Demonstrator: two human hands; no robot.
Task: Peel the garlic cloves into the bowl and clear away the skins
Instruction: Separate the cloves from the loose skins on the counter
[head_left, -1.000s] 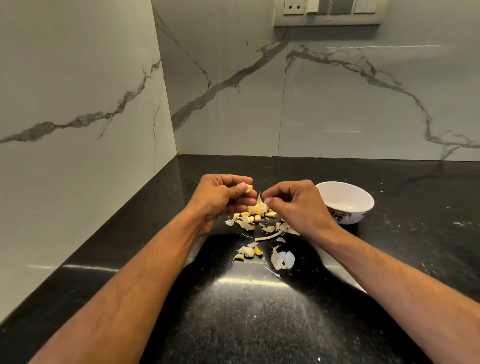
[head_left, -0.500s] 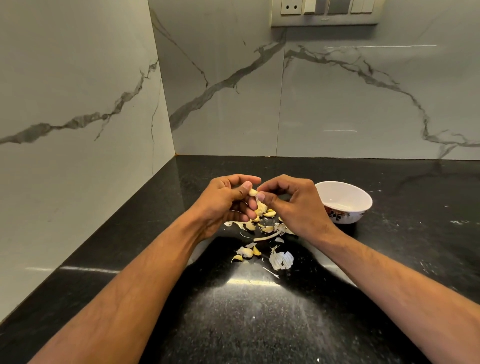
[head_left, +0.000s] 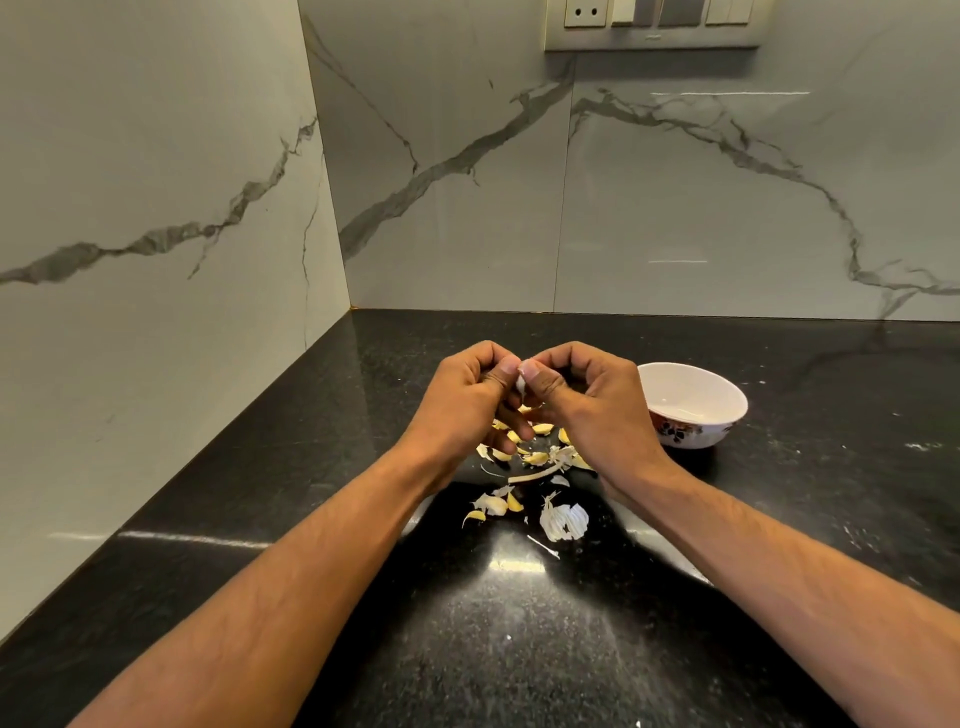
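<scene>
- The black granite worktop (head_left: 519, 649) runs into the corner of two marble-look walls; everything sits toward its middle, well short of the back edge
- The left hand (head_left: 457, 400) and the right hand (head_left: 587, 400) meet just above the scattered pile, fingers of both curled in tight, thumbs pinching one garlic clove (head_left: 521, 382) between them — only a pale sliver of it shows
- The white bowl (head_left: 691, 405) with a flower pattern on its wall stands just beside the right hand, toward the right edge; its inside looks bare, though the near part of the floor is hidden by the rim
- Garlic cloves (head_left: 535, 458) and papery skins (head_left: 563, 522) lie loose on the worktop under and in front of the hands
- Judged step: peeling is under way — next calls for stripping the skin off, then dropping the bare clove in the bowl
</scene>
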